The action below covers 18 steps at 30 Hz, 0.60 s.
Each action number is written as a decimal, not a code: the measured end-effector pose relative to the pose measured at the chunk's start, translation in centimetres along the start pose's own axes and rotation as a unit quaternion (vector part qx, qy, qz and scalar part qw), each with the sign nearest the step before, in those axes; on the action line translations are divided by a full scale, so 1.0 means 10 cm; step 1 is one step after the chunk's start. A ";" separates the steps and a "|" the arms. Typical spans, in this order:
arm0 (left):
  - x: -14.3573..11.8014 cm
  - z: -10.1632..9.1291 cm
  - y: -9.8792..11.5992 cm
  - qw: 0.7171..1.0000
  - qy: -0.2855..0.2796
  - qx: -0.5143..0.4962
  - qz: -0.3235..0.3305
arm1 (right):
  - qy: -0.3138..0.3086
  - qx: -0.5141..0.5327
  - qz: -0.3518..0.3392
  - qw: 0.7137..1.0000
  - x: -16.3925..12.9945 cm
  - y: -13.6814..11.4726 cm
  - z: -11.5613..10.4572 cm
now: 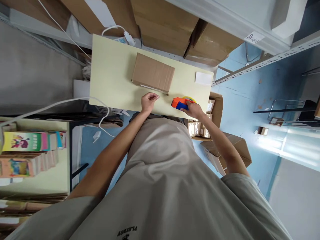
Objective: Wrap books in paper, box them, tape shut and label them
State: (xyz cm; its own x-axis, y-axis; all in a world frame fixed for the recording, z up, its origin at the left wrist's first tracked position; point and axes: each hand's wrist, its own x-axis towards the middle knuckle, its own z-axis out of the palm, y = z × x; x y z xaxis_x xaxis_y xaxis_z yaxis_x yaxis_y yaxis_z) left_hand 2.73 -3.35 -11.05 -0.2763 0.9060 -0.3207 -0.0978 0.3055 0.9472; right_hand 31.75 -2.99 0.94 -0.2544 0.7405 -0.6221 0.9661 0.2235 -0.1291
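Note:
A closed brown cardboard box [153,71] lies on the pale yellow tabletop [107,80], turned slightly askew. In front of its near side is my left hand [148,102], apart from the box. Its fingers are curled with thumb and fingertips close together; whether anything small is pinched there I cannot make out. To the right, my right hand [193,109] grips an orange and blue tape dispenser [179,103] near the table's front edge. Part of a yellow tape roll [189,99] shows above my fingers. The dispenser's front end points left, apart from the box.
A white card or paper [203,78] lies at the table's right end. Large cartons [163,26] line the shelf behind, beside a power strip with a white plug [129,38]. An open carton of small boxes [216,110] stands right; books [32,141] fill a left shelf. A white cable [62,100] hangs left.

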 end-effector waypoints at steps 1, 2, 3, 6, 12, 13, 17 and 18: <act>0.01 0.00 -0.02 1.000 0.011 0.007 0.007 | 0.003 -0.002 0.000 1.000 0.02 -0.02 0.04; 0.02 0.00 -0.03 1.000 0.021 0.017 0.015 | 0.007 -0.003 -0.002 1.000 0.03 -0.04 0.07; 0.04 0.00 -0.05 0.999 0.032 0.032 0.025 | 0.011 -0.004 -0.003 1.000 0.05 -0.05 0.11; 0.09 0.00 -0.09 0.993 0.070 0.076 0.054 | 0.025 0.001 -0.007 1.000 0.13 -0.07 0.21; 0.10 0.07 -0.16 0.996 0.084 0.032 -0.009 | 0.032 -0.015 0.008 0.999 0.31 -0.05 0.35; 0.10 0.09 -0.17 0.996 0.081 0.020 -0.011 | 0.032 -0.017 0.012 0.999 0.33 -0.05 0.37; 0.11 0.13 -0.18 0.997 0.081 -0.007 -0.007 | 0.039 -0.016 0.016 0.999 0.43 -0.03 0.43; 0.12 0.14 -0.18 0.996 0.085 -0.010 -0.009 | 0.045 -0.016 0.013 0.999 0.45 -0.02 0.44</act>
State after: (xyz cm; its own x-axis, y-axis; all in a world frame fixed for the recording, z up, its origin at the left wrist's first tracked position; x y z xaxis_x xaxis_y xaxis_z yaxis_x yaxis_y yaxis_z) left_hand 3.93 -2.40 -13.13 -0.4319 0.8371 -0.3358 -0.1226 0.3144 0.9413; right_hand 30.56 -2.50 -5.24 -0.2333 0.7998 -0.5531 0.9710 0.2219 -0.0887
